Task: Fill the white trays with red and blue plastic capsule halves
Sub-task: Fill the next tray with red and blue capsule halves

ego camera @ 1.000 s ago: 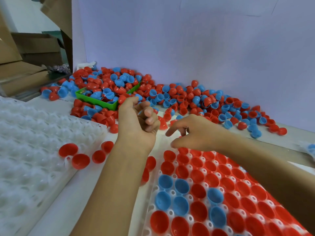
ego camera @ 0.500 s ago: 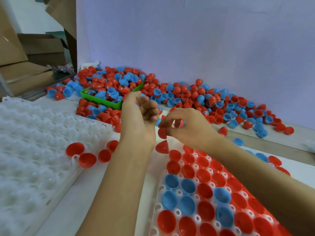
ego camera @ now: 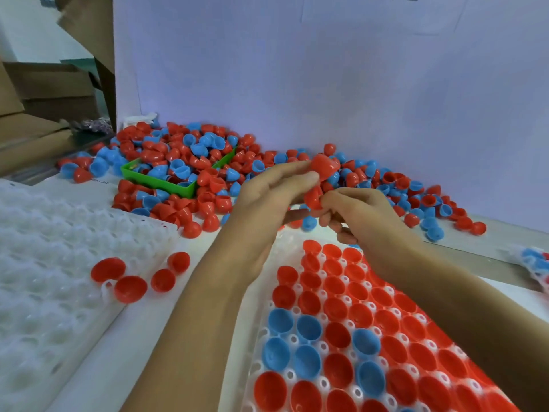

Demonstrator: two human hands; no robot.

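On the far left of the bench lay a white tray point(ego camera: 53, 263) with nearly all its cups bare; four loose red halves point(ego camera: 130, 288) sat at its right edge and just beside it. Behind it a green bin point(ego camera: 166, 185) stood half buried in the heap of red and blue capsule halves point(ego camera: 208, 162) banked against the pale wall point(ego camera: 326, 69). A small printed line on the white sheet near the bin was too blurred to read, as was the faint writing along the wall's top edge. In the middle, the left hand point(ego camera: 267, 200) pinched a red half point(ego camera: 325, 166) between thumb and fingertips, raised above the pile. Touching it from the right, the right hand point(ego camera: 359, 215) gripped another red half point(ego camera: 313, 197) in curled fingers. Below both hands, the second white tray point(ego camera: 285, 379) held rows of red halves with a few blue ones, open sides up.
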